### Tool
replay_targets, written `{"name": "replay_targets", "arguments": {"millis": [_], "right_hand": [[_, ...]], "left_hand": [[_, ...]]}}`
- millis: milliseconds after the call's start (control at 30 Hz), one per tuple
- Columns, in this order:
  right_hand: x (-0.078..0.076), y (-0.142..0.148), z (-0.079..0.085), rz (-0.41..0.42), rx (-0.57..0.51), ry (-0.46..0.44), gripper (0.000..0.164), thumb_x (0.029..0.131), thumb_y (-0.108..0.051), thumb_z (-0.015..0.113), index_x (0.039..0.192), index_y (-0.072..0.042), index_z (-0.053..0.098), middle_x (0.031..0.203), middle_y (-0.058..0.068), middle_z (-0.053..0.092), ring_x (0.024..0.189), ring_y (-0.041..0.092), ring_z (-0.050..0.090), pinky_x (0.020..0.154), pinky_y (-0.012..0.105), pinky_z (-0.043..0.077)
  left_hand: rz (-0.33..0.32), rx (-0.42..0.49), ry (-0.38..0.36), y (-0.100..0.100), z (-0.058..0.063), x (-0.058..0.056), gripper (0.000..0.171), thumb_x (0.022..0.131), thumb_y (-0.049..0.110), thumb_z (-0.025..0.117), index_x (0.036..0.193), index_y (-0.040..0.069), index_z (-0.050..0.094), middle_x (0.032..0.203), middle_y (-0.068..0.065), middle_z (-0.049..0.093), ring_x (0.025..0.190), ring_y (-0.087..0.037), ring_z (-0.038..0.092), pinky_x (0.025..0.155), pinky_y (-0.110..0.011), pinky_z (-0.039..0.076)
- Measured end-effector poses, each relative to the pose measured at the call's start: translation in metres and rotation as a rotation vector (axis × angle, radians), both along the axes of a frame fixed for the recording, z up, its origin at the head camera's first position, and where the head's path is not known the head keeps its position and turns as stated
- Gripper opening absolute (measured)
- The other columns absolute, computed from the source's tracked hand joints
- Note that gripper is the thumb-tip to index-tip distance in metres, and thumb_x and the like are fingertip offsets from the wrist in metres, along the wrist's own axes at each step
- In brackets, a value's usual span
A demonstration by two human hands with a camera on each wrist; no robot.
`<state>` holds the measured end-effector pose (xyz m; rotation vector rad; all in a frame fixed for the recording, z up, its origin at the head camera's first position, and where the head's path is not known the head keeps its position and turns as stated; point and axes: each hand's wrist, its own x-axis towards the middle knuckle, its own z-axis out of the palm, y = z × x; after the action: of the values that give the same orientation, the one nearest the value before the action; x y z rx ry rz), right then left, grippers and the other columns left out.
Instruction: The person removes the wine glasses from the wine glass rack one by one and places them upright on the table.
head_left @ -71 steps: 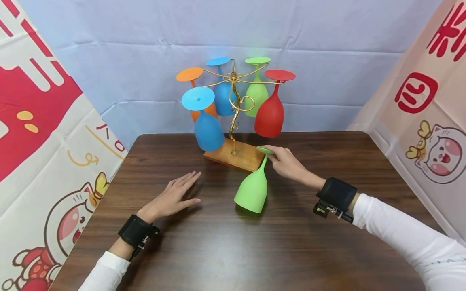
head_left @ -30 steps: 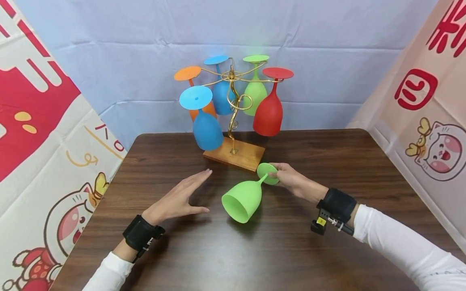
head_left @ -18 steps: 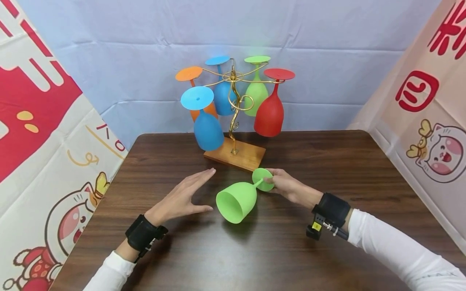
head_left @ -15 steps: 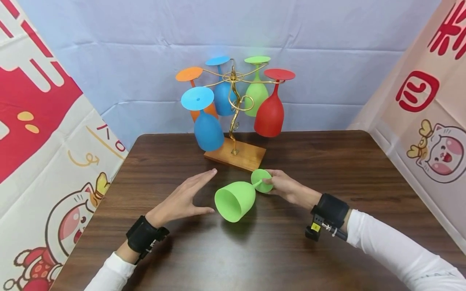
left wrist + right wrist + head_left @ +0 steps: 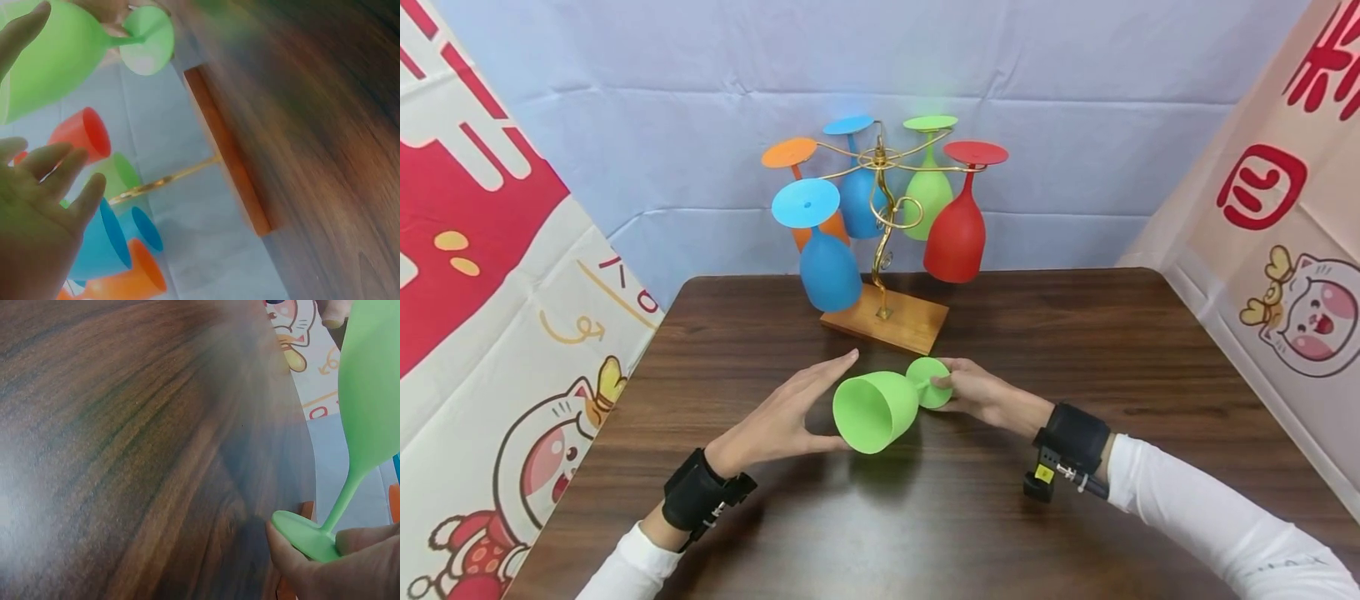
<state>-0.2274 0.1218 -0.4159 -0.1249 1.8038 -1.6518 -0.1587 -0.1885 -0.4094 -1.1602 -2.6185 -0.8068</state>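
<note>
A light green wine glass [image 5: 895, 402] is tilted on its side above the table, its mouth facing left and toward me. My right hand [image 5: 981, 393] pinches the round foot of this glass between thumb and fingers, which the right wrist view shows close up at the foot [image 5: 306, 536]. My left hand [image 5: 782, 417] is held with straight, spread fingers beside the bowl, thumb and fingertips right at the rim. In the left wrist view the green bowl [image 5: 53, 56] lies between the left thumb and the other fingers.
A gold metal rack [image 5: 886, 225] on a wooden base [image 5: 895, 321] stands behind my hands. Upside down from its arms hang two blue glasses, an orange glass [image 5: 790, 153], a green glass [image 5: 928, 196] and a red glass [image 5: 957, 237]. Cloth [image 5: 1052, 167] backs the table [image 5: 1075, 325].
The right hand has brought the green glass left and toward me, turning it from mouth-down to lying sideways. My left hand has moved right, close to its rim.
</note>
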Motion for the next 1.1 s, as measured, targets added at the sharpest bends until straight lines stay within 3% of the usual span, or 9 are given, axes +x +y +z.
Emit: {"name": "replay_targets", "arguments": {"millis": [300, 667, 867, 1100], "right_hand": [[0.004, -0.007, -0.004, 0.043, -0.075, -0.032, 0.045, 0.107, -0.001, 0.04, 0.151, 0.008, 0.036, 0.111, 0.0, 0.067, 0.098, 0.009, 0.069, 0.11, 0.048, 0.049], [0.006, -0.013, -0.011, 0.097, -0.127, -0.112, 0.044, 0.108, -0.003, 0.039, 0.151, 0.006, 0.034, 0.11, 0.0, 0.064, 0.1, 0.011, 0.067, 0.106, 0.044, 0.054], [0.009, -0.019, -0.014, 0.114, -0.149, -0.123, 0.045, 0.108, -0.002, 0.037, 0.152, 0.007, 0.031, 0.113, 0.004, 0.062, 0.102, 0.013, 0.067, 0.106, 0.044, 0.054], [0.017, -0.024, -0.014, 0.127, -0.164, -0.124, 0.048, 0.108, -0.002, 0.038, 0.154, 0.008, 0.029, 0.116, 0.007, 0.06, 0.101, 0.015, 0.066, 0.097, 0.037, 0.058]], "left_hand": [[-0.006, 0.082, -0.032, 0.008, 0.01, 0.007, 0.117, 0.073, 0.038, 0.094, 0.164, 0.021, 0.023, 0.164, -0.002, 0.039, 0.146, -0.024, 0.044, 0.111, -0.056, 0.047], [-0.069, 0.193, -0.06, 0.014, 0.015, 0.006, 0.113, 0.073, 0.033, 0.094, 0.162, 0.017, 0.026, 0.161, -0.003, 0.042, 0.143, -0.019, 0.047, 0.111, -0.048, 0.049], [-0.091, 0.279, -0.117, 0.019, 0.017, 0.008, 0.116, 0.072, 0.024, 0.096, 0.162, 0.015, 0.024, 0.162, -0.004, 0.042, 0.143, -0.02, 0.048, 0.113, -0.048, 0.047], [-0.125, 0.367, -0.132, 0.025, 0.019, 0.009, 0.119, 0.068, 0.018, 0.097, 0.162, 0.013, 0.024, 0.157, -0.009, 0.048, 0.141, -0.021, 0.051, 0.113, -0.046, 0.047]]}}
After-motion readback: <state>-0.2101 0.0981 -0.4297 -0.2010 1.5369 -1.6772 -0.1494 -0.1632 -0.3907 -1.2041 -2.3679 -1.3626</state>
